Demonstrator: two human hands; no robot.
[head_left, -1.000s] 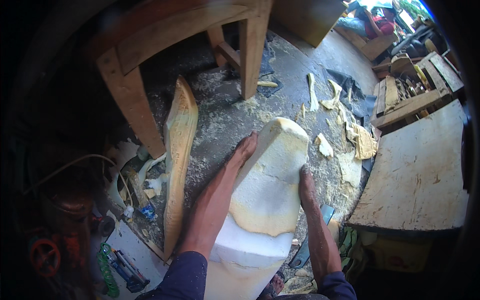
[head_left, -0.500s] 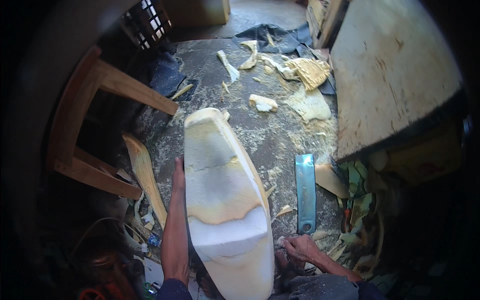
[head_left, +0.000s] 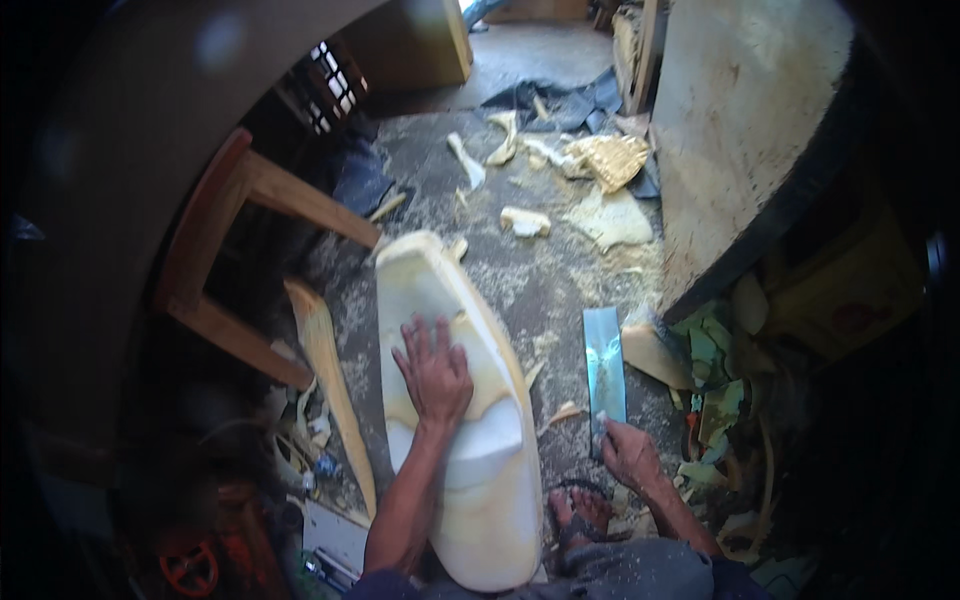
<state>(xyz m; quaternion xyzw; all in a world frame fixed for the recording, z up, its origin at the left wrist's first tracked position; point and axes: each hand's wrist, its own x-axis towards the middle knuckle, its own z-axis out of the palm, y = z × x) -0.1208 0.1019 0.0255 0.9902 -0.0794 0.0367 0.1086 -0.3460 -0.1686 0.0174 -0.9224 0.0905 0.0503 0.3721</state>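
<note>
A long cream and white foam piece (head_left: 470, 500), shaped like a seat cushion, lies lengthwise below me with a stained, uneven top. My left hand (head_left: 432, 370) rests on its upper part, fingers spread. To the right, my right hand (head_left: 630, 455) grips the lower end of a flat metal blade (head_left: 604, 345), its fingers curled around that end. A bare foot (head_left: 580, 515) shows between the foam piece and my right hand. A narrow strip of yellow foam (head_left: 330, 380) lies left of the cushion.
A wooden stool (head_left: 215, 230) stands at the left. A large board (head_left: 745, 110) leans at the right. Foam offcuts (head_left: 600, 160) and dark sheets (head_left: 545, 100) litter the dusty floor (head_left: 350, 130). Red machinery (head_left: 190, 565) is at the lower left, green scraps (head_left: 715, 400) at the right.
My left hand has moved from the foam's side onto its top. My right hand has left the foam and moved to the blade's end, now gripping it. The view has swung round.
</note>
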